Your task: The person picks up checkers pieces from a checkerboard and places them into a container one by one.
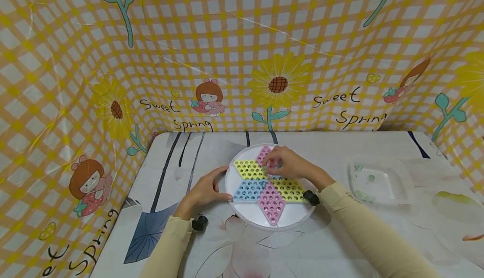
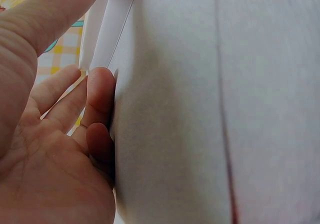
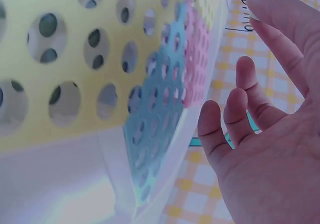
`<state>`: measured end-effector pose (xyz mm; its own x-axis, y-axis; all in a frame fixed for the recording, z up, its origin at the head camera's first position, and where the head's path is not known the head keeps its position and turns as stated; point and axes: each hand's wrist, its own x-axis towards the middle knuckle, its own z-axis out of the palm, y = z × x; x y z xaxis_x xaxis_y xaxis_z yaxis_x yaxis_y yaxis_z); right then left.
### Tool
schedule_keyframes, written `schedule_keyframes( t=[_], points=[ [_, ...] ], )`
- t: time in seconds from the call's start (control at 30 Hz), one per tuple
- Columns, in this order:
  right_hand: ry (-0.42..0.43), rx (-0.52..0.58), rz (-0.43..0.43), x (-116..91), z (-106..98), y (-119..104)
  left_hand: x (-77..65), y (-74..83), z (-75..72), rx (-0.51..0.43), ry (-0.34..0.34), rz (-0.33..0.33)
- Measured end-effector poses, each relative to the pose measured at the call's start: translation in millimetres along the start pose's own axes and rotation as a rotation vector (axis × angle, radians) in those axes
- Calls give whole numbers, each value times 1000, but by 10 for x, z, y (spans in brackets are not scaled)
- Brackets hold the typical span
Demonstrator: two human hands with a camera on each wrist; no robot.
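A round white Chinese checkers board (image 1: 245, 213) with a star of pink, yellow and blue holed sections lies on the table. At its left rim my left hand (image 1: 206, 190) rests thumb and fingertips against the edge; in the left wrist view its fingers are extended, the lower ones slightly bent. Above the far middle of the board, my right hand (image 1: 289, 163) pinches a small greenish marble (image 1: 264, 169) between thumb and forefinger. Its other fingers are loosely bent in the right wrist view. Dark spots show through the holes of the yellow section (image 3: 112, 49).
To the right stands a clear plastic box (image 1: 401, 185) with some green marbles (image 1: 372, 178) in it. A patterned cloth covers the table (image 1: 211, 248). Yellow checked cloth (image 1: 234, 38) hangs behind and at both sides.
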<state>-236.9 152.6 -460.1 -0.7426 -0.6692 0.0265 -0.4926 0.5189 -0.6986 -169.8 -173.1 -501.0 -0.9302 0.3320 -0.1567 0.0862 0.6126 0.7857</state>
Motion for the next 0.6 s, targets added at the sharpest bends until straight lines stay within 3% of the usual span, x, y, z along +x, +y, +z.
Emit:
schedule_keyframes(
  t=[0.33, 0.6],
  points=[
    [118, -11, -34, -124, -210, -21, 0, -1, -6, 8, -1, 9],
    [208, -45, 5, -264, -437, -8, 0, -8, 0, 5, -5, 17]
  ],
)
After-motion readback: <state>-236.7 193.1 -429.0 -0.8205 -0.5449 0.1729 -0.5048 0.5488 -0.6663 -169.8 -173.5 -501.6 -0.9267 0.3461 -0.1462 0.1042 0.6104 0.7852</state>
